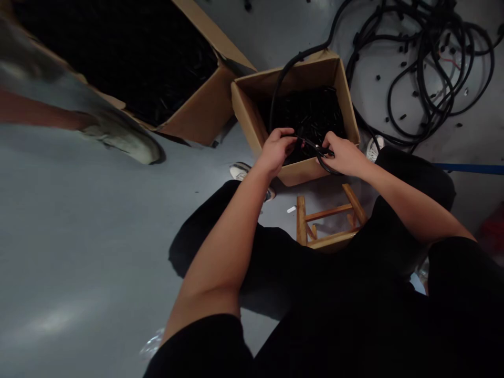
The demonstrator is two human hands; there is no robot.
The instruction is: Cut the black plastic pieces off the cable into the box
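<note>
Over the front part of a small cardboard box [305, 172], my right hand [342, 153] is closed round the dark handles of a pair of scissors [317, 147]. The blades point left toward my left hand [274, 151], whose fingers are pinched on a black hose [284, 71]. That hose arches over the back rim of the box and comes down to the left hand. Where exactly the blades meet it is too dark to tell. Short black cut pieces [317, 113] fill the box below both hands.
A larger cardboard box [202, 113] full of dark pieces stands at the upper left. Another person's shoe [132, 144] is beside it. Coiled black hose [423, 73] and scattered pieces lie on the floor at right. A wooden stool [328, 213] is between my legs.
</note>
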